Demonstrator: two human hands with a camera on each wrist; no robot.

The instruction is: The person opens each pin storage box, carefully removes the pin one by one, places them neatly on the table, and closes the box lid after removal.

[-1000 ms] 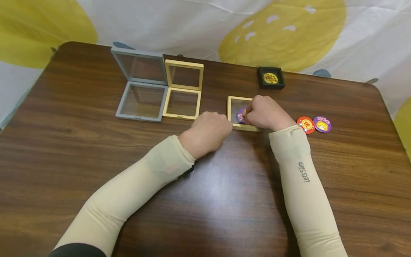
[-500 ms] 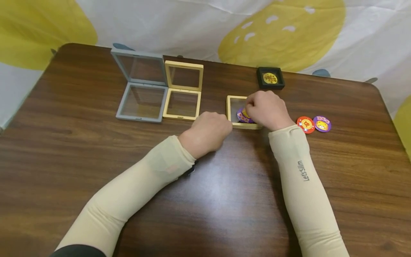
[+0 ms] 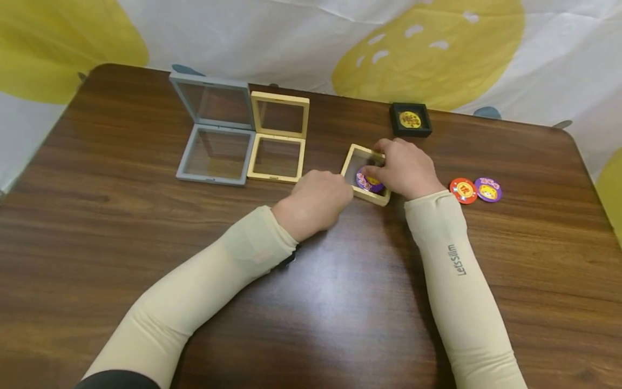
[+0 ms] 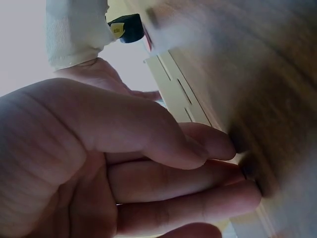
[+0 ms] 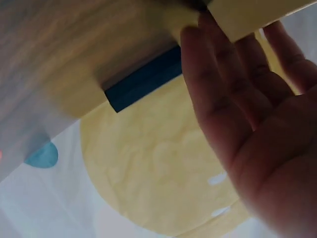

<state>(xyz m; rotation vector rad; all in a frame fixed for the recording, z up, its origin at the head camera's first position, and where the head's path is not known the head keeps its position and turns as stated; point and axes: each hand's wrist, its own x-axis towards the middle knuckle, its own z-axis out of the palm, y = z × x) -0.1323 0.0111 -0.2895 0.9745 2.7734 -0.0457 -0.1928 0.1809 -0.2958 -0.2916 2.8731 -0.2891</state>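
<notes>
A small cream display frame (image 3: 371,196) lies on the table, slanted, with a purple and yellow round badge (image 3: 367,182) inside its border. My right hand (image 3: 407,168) grips this frame at its right side. Its thumb reaches over the badge, and the other fingers reach the far edge; in the right wrist view those fingers (image 5: 210,84) stand along the frame's side. Near the frame's left corner is my left hand (image 3: 318,201). In the left wrist view its fingers (image 4: 183,208) are loosely bent, tips at the tabletop, with nothing between them.
A grey-blue frame (image 3: 181,161) and a cream frame (image 3: 252,162) stand unfolded on the left. At the back is a black box frame (image 3: 401,131) with a gold disc. A red disc (image 3: 463,190) and another purple badge (image 3: 488,189) lie on the right.
The cream frame under my right hand has turned clockwise, its near right corner swinging toward me. My right fingers have spread from a closer bunch. The left hand has stayed put.
</notes>
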